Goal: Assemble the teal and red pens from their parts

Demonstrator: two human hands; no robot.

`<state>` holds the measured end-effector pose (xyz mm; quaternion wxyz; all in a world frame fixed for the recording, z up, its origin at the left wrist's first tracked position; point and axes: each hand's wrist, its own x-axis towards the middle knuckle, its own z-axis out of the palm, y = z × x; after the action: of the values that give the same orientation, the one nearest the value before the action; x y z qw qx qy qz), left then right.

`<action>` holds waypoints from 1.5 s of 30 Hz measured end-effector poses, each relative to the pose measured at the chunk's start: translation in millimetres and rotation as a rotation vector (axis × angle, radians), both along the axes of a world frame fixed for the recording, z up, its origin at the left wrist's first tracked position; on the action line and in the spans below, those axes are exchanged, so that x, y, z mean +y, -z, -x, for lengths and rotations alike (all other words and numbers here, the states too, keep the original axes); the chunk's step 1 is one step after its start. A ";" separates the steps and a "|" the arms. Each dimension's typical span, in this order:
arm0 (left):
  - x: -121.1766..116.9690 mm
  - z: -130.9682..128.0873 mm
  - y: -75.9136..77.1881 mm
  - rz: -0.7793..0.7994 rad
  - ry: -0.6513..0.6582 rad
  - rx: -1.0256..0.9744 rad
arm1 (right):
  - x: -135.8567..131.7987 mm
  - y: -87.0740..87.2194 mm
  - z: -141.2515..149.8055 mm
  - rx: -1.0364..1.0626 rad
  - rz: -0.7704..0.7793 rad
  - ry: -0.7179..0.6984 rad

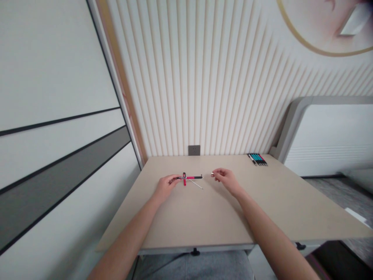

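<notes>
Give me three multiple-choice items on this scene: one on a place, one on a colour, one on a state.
1. Where does the row of pens lie? A: far right corner of the table; B: beside the left hand; C: on the floor.
2. What colour is the middle of the pen at the left hand? A: green; B: red; C: blue.
3. The right hand is: A: gripping that pen; B: apart from it; C: holding the row of pens.

1 A: the row sits at the far right edge.
2 B: red shows between black ends.
3 B: bare tabletop separates them.
</notes>
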<state>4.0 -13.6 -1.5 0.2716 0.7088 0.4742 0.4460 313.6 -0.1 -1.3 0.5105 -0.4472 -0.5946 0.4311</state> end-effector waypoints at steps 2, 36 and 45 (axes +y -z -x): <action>0.4 0.2 0.7 0.013 -0.004 -0.001 | -6.0 -1.2 11.0 0.014 0.007 -0.072; -2.8 -5.8 -0.6 -0.023 0.017 -0.010 | -14.0 8.4 28.5 -0.266 -0.121 -0.069; -2.7 -5.4 -0.7 -0.081 0.102 0.051 | -17.3 6.3 28.8 -0.425 -0.143 -0.061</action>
<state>9.4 -16.3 -0.8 0.2527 0.7537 0.4257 0.4322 284.7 -17.4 -7.6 0.3908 -0.4723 -0.7313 0.2990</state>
